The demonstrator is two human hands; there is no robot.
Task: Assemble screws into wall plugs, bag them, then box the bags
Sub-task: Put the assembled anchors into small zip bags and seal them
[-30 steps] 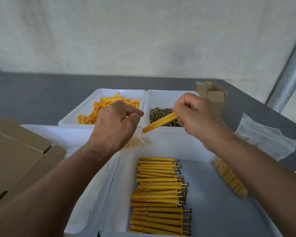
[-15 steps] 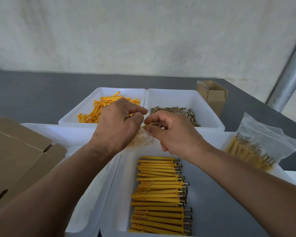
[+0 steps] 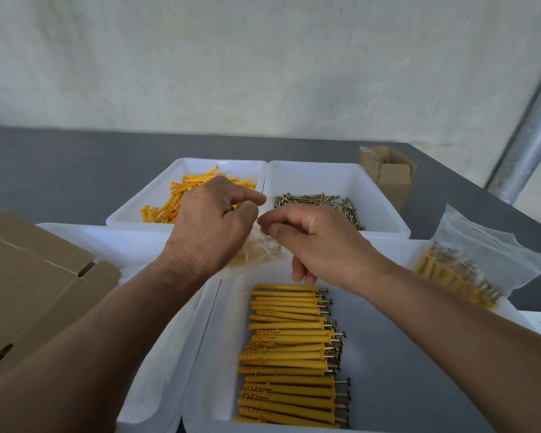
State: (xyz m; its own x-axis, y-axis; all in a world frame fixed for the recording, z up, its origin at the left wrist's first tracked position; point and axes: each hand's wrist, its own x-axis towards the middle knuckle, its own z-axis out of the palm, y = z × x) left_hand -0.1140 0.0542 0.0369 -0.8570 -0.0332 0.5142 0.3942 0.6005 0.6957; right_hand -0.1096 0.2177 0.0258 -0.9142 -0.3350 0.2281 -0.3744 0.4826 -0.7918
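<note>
since one second ago the right hand (image 3: 319, 242) has come from above the screws over to the left hand (image 3: 210, 232). the plug it carried is no more seen in its fingers, and i judge it went into the small bag (image 3: 256, 251).

going from the left: a flat cardboard box (image 3: 28, 276) lies at nine o'clock from the hands, near enough, i think, that full bags can go in without a long reach. at eleven o'clock a white tray (image 3: 128, 210) holds the loose plugs (image 3: 175, 198).

the left hand has its fingers curled, with thumb and forefinger pinching one lip of the small bag. the bag hangs between both hands, above the far end of the front tray (image 3: 388, 395). the right hand pinches the other lip with thumb and forefinger, and its other fingers are loosely bent downward. two hands are needed, probably, because the thin film would fall shut. whether they now open or close the mouth, i cannot tell.

at one o'clock the screws (image 3: 319, 201) lie in their own tray. at six o'clock the finished plugs (image 3: 288, 354) lie in a neat row with the screw heads to the right, so they are easy to take one by one. at three o'clock a full bag (image 3: 475, 270) lies at the front tray's right side, not yet boxed.
</note>
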